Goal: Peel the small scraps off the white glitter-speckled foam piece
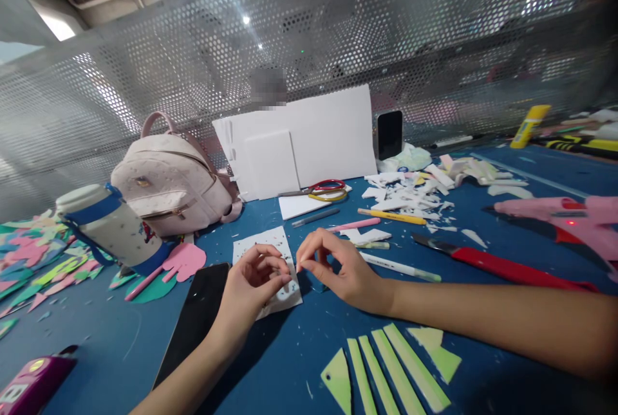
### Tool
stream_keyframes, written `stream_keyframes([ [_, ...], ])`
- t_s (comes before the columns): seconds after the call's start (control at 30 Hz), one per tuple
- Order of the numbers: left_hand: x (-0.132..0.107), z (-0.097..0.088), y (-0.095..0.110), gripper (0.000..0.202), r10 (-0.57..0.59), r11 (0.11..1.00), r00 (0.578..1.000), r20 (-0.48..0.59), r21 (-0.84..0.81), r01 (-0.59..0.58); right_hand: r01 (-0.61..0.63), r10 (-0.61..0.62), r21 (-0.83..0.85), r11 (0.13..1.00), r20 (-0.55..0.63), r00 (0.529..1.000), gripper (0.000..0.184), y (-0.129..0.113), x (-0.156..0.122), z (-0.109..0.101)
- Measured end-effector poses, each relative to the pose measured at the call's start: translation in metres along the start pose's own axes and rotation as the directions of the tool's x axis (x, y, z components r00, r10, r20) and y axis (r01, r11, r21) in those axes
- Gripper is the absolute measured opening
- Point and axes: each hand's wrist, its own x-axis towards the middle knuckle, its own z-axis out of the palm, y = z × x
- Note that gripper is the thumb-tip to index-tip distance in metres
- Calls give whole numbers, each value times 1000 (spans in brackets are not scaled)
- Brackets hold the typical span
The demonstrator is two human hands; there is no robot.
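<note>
My left hand (255, 280) is over a white sheet of paper (251, 241) strewn with small dark specks. Its fingers are curled, with the thumb close to the fingertips; anything between them is too small to make out. Just to its right, my right hand (347, 270) pinches thumb and forefinger together near the paper's right edge. What that pinch holds, if anything, I cannot tell. The two sets of fingertips nearly meet. Beneath the left wrist lies a black phone (197, 312). Pale green strips (396, 363) are laid out in front of the right forearm.
Red-and-yellow-handled scissors (328, 190) lie before a standing white board (333, 138). Pens, white scraps (410, 190), a red utility knife (512, 267) and a pink glue gun (555, 212) lie rightward. At left are a bottle (106, 222), backpack (168, 177), coloured scraps (29, 254) and a purple cutter (38, 379).
</note>
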Motion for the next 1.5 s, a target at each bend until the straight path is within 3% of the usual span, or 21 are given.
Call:
stream_keyframes([
  [0.77, 3, -5, -6, 33, 22, 999, 999, 27, -31, -21, 6, -6, -26, 1000, 8, 1000, 8, 1, 0, 0],
  [1.5, 2, -7, -7, 33, -2, 999, 998, -64, -53, -2, -4, 5, -11, 1000, 29, 1000, 8, -1, 1, -1],
])
